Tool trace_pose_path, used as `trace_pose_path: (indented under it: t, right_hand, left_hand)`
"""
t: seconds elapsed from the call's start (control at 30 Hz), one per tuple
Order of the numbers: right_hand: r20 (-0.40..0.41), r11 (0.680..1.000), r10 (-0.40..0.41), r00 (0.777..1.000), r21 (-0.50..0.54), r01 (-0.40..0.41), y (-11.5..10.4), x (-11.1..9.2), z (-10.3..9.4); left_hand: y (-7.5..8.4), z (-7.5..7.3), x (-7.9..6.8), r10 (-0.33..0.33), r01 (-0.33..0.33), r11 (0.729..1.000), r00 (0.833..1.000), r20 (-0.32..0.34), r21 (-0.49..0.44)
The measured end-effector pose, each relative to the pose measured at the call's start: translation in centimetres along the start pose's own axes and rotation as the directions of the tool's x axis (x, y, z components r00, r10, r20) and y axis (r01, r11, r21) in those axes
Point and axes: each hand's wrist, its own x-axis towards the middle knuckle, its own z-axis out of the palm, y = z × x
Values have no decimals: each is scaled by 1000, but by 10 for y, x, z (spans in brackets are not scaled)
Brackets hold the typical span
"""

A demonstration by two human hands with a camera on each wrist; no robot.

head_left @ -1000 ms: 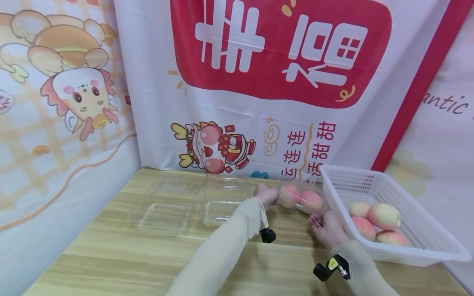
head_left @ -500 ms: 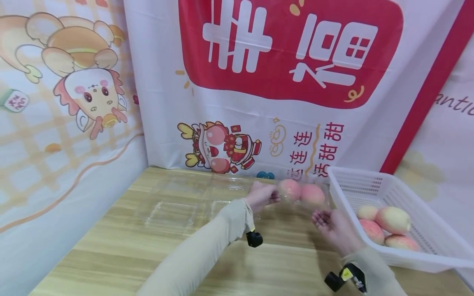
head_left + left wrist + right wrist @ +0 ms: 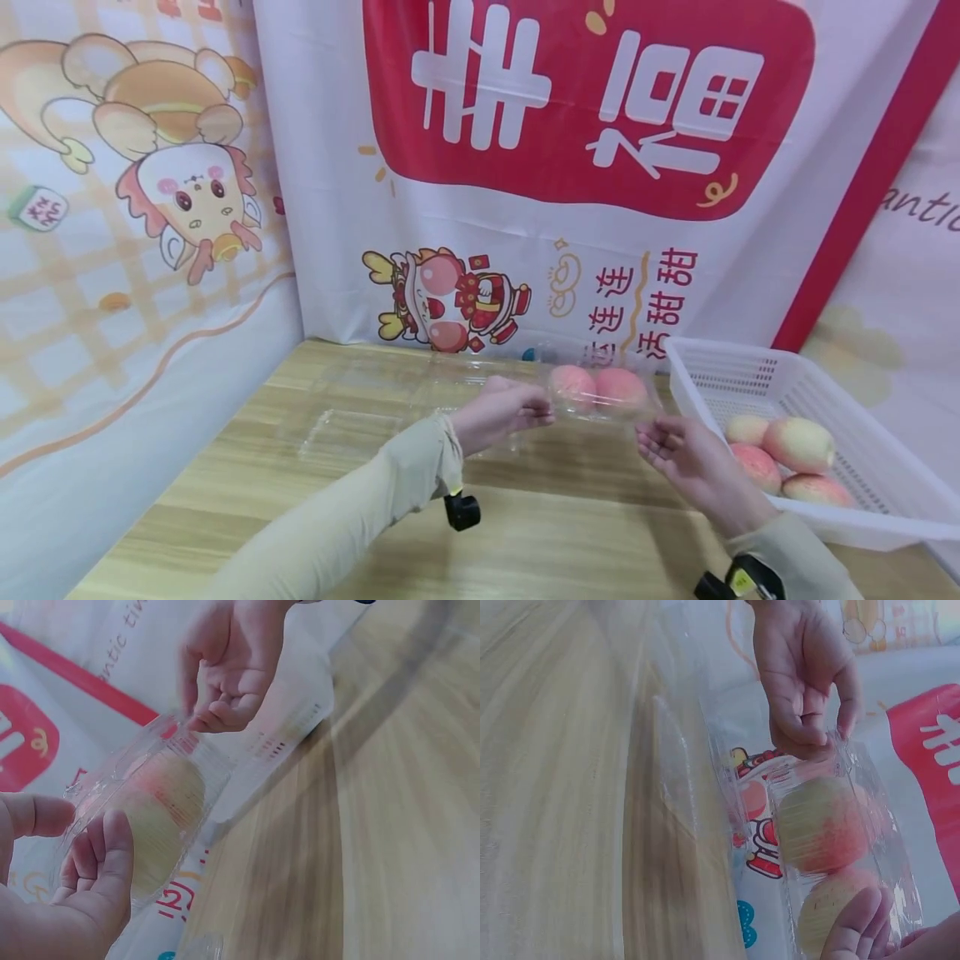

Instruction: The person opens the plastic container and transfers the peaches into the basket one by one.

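A clear plastic clamshell box (image 3: 600, 410) is held up off the table between both hands. Two pink-and-cream peaches (image 3: 621, 390) lie side by side in it. My left hand (image 3: 504, 412) pinches the box's left end between thumb and fingers; the left wrist view shows that hand (image 3: 86, 900) close up. At the opposite end, my right hand (image 3: 697, 462) pinches the near corner, its palm turned up. From the right wrist, ribbed plastic shows over the peach (image 3: 825, 821) nearest the left hand. Whether the lid is fully closed I cannot tell.
Two more transparent boxes (image 3: 348, 433) stand on the wooden table (image 3: 540, 533) to the left, the nearer one partly behind the left arm. A white plastic basket (image 3: 847, 521) with several peaches (image 3: 798, 444) stands at the right. Printed cloth (image 3: 322, 208) hangs along the back.
The box of peaches has risen off the table and come slightly left, its near side tilting up. Both hands have moved with it, and the head view has shifted a little.
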Motion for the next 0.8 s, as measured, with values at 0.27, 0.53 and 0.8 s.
trace_pose_path:
  t: [0.27,0.53,0.8]
  right_hand:
    - [92,992,-3,996,-128,15,6,-24,2]
    - [227,987,45,973,-160,-8,19,-48,5]
    - [399,977,116,910,-211,-32,41,-65,5]
  left_hand:
    - [4,-6,-41,3,-7,996,999,51,86]
    - [0,-9,-88,-20,20,998,1000,4,62]
    - [-15,-14,-127,-17,17,999,1000,6,35]
